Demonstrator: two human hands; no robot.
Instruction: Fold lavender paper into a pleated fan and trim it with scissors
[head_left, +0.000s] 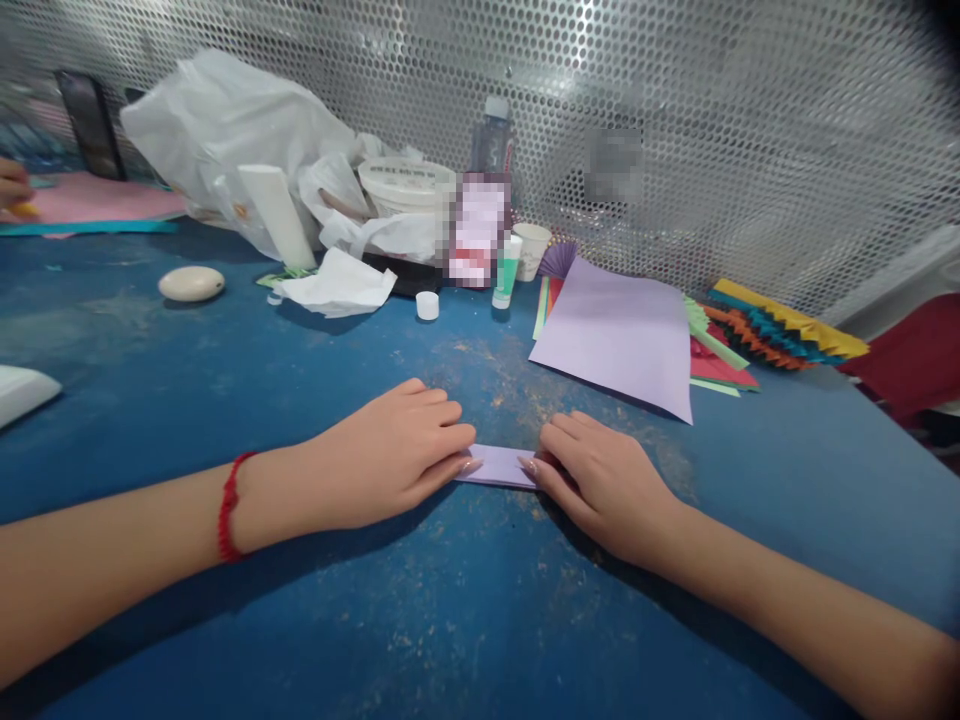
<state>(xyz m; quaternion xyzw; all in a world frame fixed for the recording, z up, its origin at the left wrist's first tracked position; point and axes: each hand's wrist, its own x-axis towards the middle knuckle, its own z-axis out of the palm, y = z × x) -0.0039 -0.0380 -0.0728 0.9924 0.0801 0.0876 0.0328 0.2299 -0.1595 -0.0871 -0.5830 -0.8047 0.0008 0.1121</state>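
Note:
A narrow folded strip of lilac paper lies flat on the blue table. My left hand, with a red string bracelet on its wrist, rests palm down on the strip's left end, fingers pressed together. My right hand presses on the strip's right end in the same way. Only the short middle part of the strip shows between the fingertips.
A lilac sheet lies behind my right hand, beside coloured papers and pleated fans. Further back stand a glue tube, a white cap, a bottle, a tub, plastic bags and a perforated metal screen. Another person's hand is far left.

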